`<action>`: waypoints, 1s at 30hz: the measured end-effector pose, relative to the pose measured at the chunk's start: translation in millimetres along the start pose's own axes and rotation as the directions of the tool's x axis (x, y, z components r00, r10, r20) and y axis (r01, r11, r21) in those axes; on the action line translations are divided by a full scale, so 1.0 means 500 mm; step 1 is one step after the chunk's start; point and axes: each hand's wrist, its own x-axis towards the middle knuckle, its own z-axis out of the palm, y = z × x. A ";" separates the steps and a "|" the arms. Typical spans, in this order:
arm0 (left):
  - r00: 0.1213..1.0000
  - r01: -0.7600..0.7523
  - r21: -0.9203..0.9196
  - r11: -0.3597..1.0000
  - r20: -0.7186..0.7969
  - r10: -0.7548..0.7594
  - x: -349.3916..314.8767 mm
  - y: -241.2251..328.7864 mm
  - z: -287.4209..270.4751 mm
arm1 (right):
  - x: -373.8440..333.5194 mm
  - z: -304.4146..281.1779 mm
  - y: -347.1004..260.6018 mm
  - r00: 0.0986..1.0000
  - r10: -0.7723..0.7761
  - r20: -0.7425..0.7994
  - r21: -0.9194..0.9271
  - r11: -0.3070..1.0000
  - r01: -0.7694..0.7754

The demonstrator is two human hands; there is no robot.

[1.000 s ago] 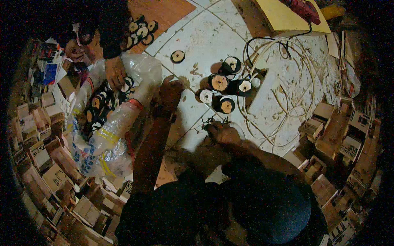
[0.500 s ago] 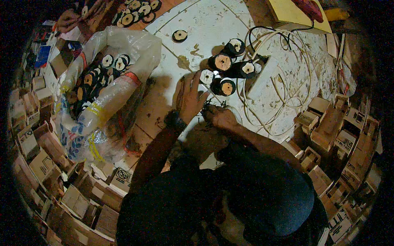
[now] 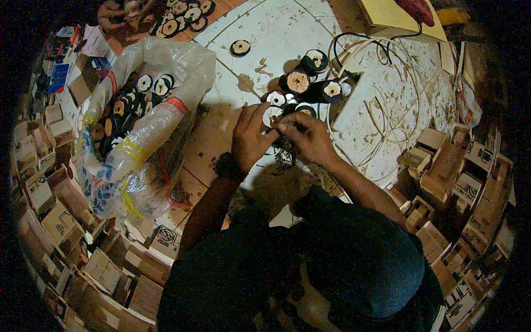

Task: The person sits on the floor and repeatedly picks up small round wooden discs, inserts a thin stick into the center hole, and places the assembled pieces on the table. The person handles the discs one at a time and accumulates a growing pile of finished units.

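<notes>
My left hand (image 3: 251,138) has its fingers closed around the side of a white-faced disc (image 3: 272,116) with a dark rim. Against that disc's face, the fingertips of my right hand (image 3: 306,137) are pinched together; whatever they hold is too small to make out. Just below both hands lies a heap of small dark screw-like pieces (image 3: 283,157). Beyond the fingers stand stacks of black-edged discs: one with a tan face (image 3: 297,82), one with a chipped pale face (image 3: 315,60), and another lying tilted (image 3: 332,89). A further white-faced disc (image 3: 275,98) sits right behind the held one.
A clear plastic bag (image 3: 146,152) full of discs is at the left. One lone disc (image 3: 240,48) and a disc pile (image 3: 185,16) lie farther off. Coiled pale cable (image 3: 381,119) spreads at the right, below a yellow box (image 3: 401,22). Cardboard pieces (image 3: 105,271) surround the work area.
My right hand has risen from the small dark pieces to the disc's face. My left hand now grips a white-faced disc nearer to me. A brown shape at the far upper left has shifted.
</notes>
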 end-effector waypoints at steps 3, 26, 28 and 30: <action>0.999 -0.030 0.016 0.999 -0.027 0.031 0.007 0.013 -0.007 | 0.014 0.002 0.000 0.991 0.127 0.053 -0.061 0.990 -0.123; 0.968 0.241 0.434 0.868 -0.172 -0.183 0.352 -0.221 0.001 | -0.075 0.052 0.133 0.907 -0.062 0.418 -0.557 0.771 0.309; 0.946 0.325 0.442 0.836 -0.142 -0.292 0.376 -0.253 0.002 | -0.097 0.061 0.170 0.910 0.046 0.412 -0.611 0.755 0.238; 0.952 0.303 0.432 0.850 -0.175 -0.251 0.378 -0.272 0.002 | -0.109 0.079 0.194 0.926 0.173 0.337 -0.637 0.766 0.089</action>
